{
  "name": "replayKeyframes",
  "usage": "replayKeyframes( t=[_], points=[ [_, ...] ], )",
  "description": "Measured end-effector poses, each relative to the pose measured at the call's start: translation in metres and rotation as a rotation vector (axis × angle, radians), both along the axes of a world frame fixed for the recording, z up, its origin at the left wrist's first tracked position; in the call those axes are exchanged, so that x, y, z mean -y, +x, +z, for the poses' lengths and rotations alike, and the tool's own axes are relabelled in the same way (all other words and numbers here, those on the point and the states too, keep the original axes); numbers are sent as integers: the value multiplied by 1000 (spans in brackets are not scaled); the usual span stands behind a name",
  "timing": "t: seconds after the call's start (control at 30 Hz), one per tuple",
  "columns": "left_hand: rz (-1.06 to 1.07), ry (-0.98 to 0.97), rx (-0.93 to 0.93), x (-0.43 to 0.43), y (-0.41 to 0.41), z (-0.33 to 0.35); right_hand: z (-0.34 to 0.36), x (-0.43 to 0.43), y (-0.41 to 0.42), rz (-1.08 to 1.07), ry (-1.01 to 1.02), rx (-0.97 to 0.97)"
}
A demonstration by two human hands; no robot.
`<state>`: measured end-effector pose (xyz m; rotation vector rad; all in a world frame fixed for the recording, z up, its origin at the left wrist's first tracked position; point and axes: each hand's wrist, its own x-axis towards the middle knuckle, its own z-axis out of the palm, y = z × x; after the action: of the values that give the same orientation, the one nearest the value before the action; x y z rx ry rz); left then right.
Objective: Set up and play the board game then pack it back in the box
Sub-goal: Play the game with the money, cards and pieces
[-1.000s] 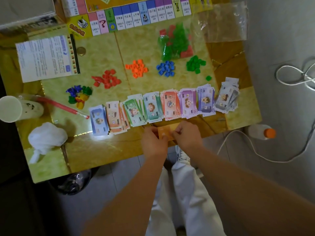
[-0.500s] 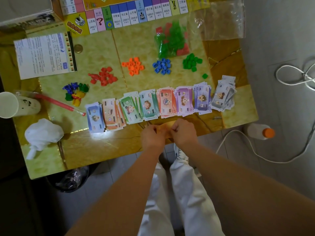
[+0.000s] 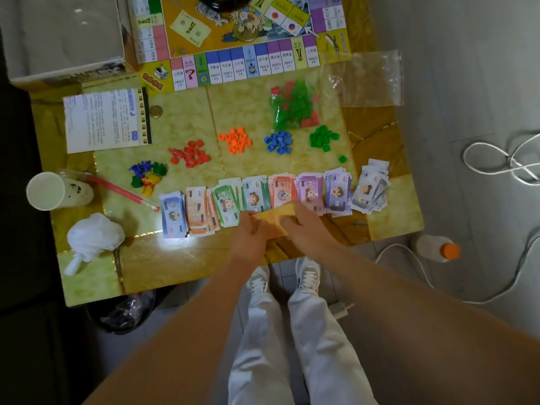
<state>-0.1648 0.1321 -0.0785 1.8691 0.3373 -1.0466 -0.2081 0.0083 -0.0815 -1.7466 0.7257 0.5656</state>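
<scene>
Tabletop (image 3: 181, 258) is viewed from above, with the person standing at its near edge.

- A yellow stack (image 3: 273, 222), cards or notes (cannot be told which), is held between both hands close to the near edge. It overlaps the lower margin of the money row.
- The left hand (image 3: 251, 233) is curled round the stack's left end. The right hand (image 3: 305, 228) is laid over the right end, with its fingers (image 3: 292, 220) bent onto it. Both sets of fingers are seen grasping the stack.
- Play money (image 3: 254, 194) is laid out in a row of eight overlapping piles, sorted by colour, across the middle.
- Four loose heaps are noted beyond the row: red pieces (image 3: 190, 154), orange pieces (image 3: 236, 140), blue pieces (image 3: 279, 141) and green pieces (image 3: 323, 138).
- A bag of houses (image 3: 293, 105), green and red, lies behind the blue and green heaps. An empty clear bag (image 3: 368, 80) lies just beside it.
- Mixed pawns (image 3: 147, 176) are clustered left of the red heap.
- The game board (image 3: 242, 39) is spread at the far edge, with the box (image 3: 64, 33) at its left.
- An instruction sheet (image 3: 105, 118) lies in front of the box.
- A paper cup (image 3: 55, 191) is recorded lying on its side at the left edge.
</scene>
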Motion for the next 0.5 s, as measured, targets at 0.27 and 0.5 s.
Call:
replayKeyframes(
  t=[0.27, 0.5],
  points=[
    [-14, -23, -10, 27, 27, 19, 18, 22, 36, 11, 74, 12],
    [-707, 254, 468, 29, 66, 23, 26, 42, 78, 80, 76, -39]
  ],
)
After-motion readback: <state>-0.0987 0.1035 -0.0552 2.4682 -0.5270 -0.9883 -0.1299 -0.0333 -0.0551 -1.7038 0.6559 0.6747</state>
